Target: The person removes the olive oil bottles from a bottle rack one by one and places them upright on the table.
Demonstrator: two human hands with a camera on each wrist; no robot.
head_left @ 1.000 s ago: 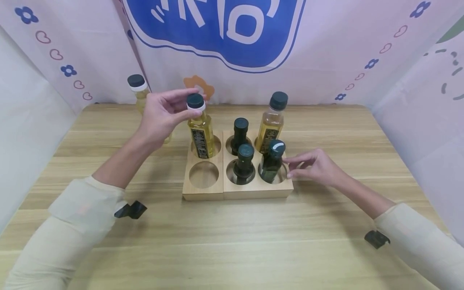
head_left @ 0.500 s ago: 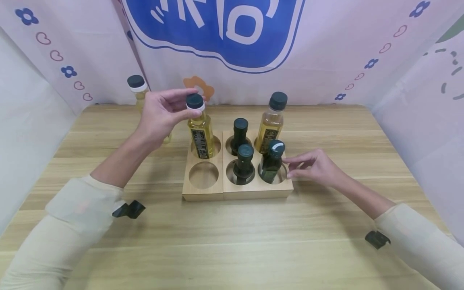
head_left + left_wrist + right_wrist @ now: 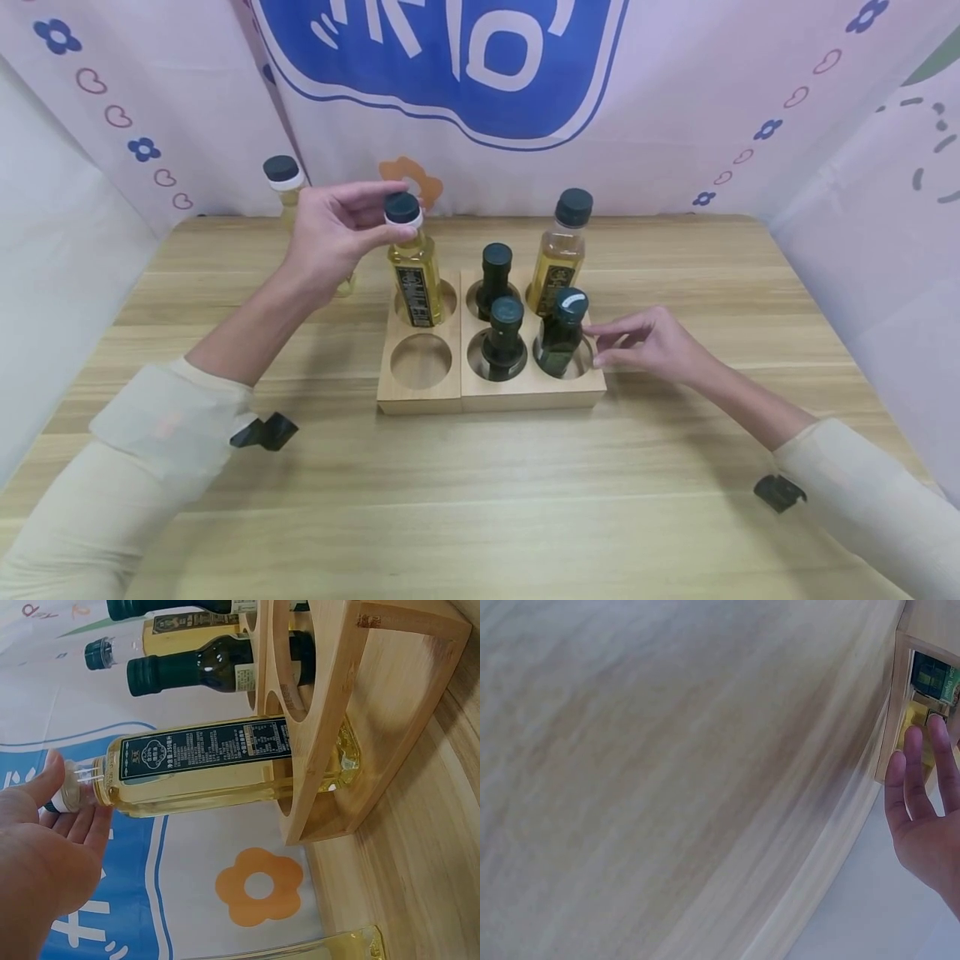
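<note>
My left hand [image 3: 333,237] pinches a bottle of yellow oil [image 3: 418,287] at its white-and-green capped neck, thumb on the near side. In the left wrist view this oil bottle [image 3: 202,766] stands in a hole of the wooden bottle rack [image 3: 330,697], its base reaching down inside. My right hand [image 3: 652,346] rests its fingertips at the right end of the rack [image 3: 532,400], beside a dark green bottle [image 3: 561,337]. Extended fingers [image 3: 915,772] lie along the rack's open end in the right wrist view. The front-left hole holds no bottle.
Two dark bottles stand in the rack's middle holes, including the front dark bottle [image 3: 506,337]. A pale oil bottle [image 3: 562,254] fills the back-right hole. Behind my left hand, another yellow oil bottle [image 3: 288,196] stands on the wooden table [image 3: 480,500]. A printed cloth [image 3: 652,108] hangs behind.
My left forearm has shifted very slightly to the left. Both hands keep their places on the oil bottle and the rack, and the bottles stay where they were.
</note>
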